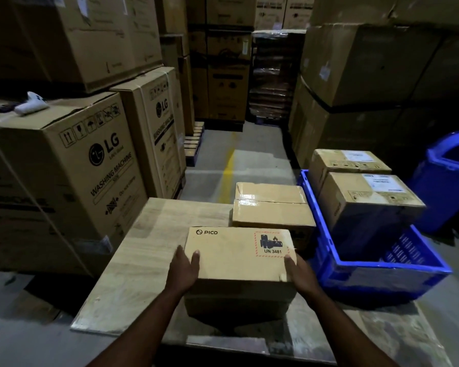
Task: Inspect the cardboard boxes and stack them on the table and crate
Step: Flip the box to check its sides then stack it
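In the head view, the left hand [183, 268] and the right hand [301, 274] gripped a cardboard box [236, 256] by its two short sides. Each thumb lay on the top face and the fingers wrapped down the side. The box carried a PICO mark and a red-bordered UN 3481 sticker on top. It sat over the near right part of the wooden table [143, 260] with a dark shadow under it. Whether its bottom touched the table could not be told.

Just beyond it on the table's far right corner stood two taped boxes [272, 210], one behind the other and touching.

Right of the table, on the floor, was a blue crate [382, 271] with two labelled boxes [368, 200] standing in it, one behind the other. A blue bin [448, 181] stood further right.

Large washing machine cartons [72, 165] were stacked on the left, with a white object [31, 103] lying on one of them. A yellow line [227, 176] ran along the floor beyond the table.
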`<action>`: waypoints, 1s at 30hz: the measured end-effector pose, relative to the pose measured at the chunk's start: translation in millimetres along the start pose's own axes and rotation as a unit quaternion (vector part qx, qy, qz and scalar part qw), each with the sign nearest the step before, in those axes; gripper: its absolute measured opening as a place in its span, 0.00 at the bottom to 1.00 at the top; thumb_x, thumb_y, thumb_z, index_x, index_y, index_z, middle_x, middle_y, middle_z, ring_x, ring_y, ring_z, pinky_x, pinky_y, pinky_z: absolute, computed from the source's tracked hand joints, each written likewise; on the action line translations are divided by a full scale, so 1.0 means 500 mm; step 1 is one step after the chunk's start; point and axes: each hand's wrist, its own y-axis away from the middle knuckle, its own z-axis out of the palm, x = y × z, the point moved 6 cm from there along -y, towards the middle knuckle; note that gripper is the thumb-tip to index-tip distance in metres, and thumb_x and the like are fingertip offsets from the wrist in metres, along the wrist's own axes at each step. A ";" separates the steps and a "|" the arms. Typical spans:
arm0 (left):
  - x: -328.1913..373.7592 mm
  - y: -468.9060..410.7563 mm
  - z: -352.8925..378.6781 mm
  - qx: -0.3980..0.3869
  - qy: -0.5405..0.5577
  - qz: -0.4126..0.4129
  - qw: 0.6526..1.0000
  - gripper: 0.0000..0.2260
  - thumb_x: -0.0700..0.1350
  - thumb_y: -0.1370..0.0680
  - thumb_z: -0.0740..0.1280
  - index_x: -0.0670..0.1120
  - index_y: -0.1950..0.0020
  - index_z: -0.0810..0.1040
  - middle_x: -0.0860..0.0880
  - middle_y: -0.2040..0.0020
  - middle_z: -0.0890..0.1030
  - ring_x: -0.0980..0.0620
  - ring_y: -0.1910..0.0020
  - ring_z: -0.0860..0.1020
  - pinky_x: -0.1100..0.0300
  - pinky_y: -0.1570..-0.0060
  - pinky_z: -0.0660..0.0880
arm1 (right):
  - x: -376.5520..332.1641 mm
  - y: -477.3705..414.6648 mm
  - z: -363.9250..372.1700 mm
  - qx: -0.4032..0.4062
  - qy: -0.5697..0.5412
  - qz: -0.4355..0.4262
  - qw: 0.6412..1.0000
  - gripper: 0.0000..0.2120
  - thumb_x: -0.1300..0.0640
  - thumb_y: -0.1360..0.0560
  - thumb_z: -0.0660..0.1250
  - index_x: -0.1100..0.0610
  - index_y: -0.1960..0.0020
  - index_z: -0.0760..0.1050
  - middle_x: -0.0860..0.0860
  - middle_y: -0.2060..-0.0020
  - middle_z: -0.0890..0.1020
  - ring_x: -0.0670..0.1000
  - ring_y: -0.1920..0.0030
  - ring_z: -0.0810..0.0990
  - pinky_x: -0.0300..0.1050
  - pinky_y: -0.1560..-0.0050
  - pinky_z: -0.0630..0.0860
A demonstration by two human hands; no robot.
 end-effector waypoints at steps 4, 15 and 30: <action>0.007 0.000 -0.010 -0.019 0.031 -0.010 0.999 0.20 0.53 0.18 0.61 0.42 0.32 0.70 0.40 0.39 0.79 0.40 0.41 0.78 0.55 0.48 0.73 | -0.026 0.023 -0.005 -0.020 -0.066 -0.017 0.997 0.10 0.49 0.18 0.60 0.46 0.37 0.73 0.47 0.45 0.82 0.47 0.46 0.81 0.44 0.53 0.78; 0.015 0.003 0.010 -0.057 -0.016 -0.032 0.998 0.20 0.50 0.16 0.56 0.36 0.32 0.65 0.35 0.34 0.74 0.36 0.37 0.74 0.52 0.45 0.72 | -0.221 0.032 -0.045 -0.052 -0.003 -0.120 0.991 0.20 0.60 0.21 0.62 0.49 0.30 0.72 0.49 0.46 0.84 0.50 0.44 0.82 0.49 0.45 0.80; 0.265 0.020 -0.057 -0.153 0.165 0.093 0.970 0.40 0.71 0.32 0.63 0.51 0.25 0.67 0.49 0.29 0.73 0.46 0.34 0.74 0.45 0.30 0.67 | -0.300 0.066 0.138 -0.098 0.197 -0.220 0.950 0.26 0.48 0.16 0.54 0.50 0.20 0.53 0.51 0.20 0.50 0.50 0.20 0.46 0.41 0.26 0.48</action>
